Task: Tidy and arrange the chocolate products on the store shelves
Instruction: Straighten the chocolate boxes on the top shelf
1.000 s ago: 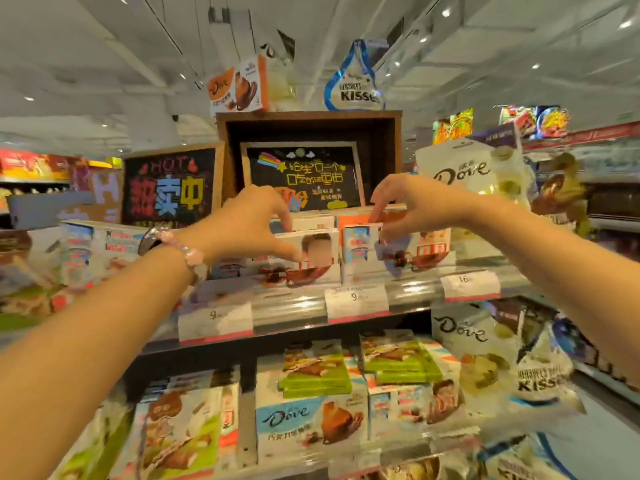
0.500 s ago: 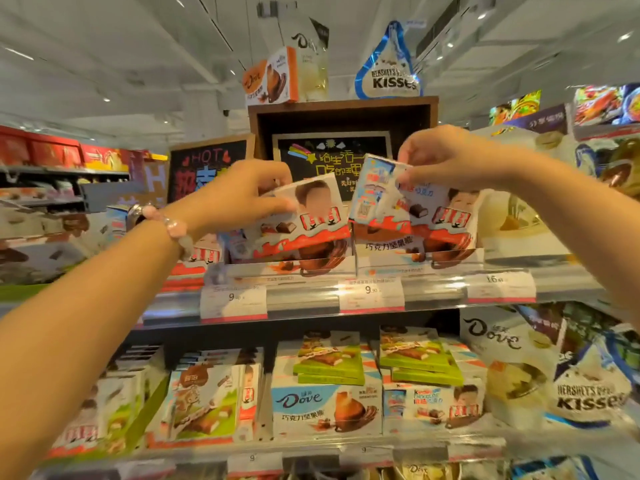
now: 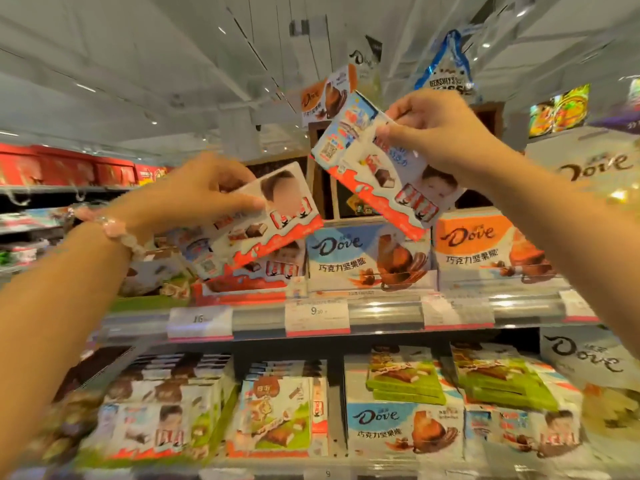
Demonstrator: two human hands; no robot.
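Spanning the view, the upper shelf [image 3: 381, 315] carries Dove boxes [image 3: 369, 258] and a Kinder stack [image 3: 249, 275]. Above that shelf, left hand [image 3: 194, 195] pinches one tilted Kinder pack [image 3: 273, 220] by its edge; right hand [image 3: 436, 133] pinches a second pack [image 3: 377, 168], higher, above the Dove boxes. Fingers of both closed on cardboard. Risk: edge-only pinches may let a slanted pack slip, toppling shelf stock.

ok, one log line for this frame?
phase: lifting packs off upper shelf | left hand: holds chocolate pack | right hand: holds second pack | both packs tilted, above the shelf
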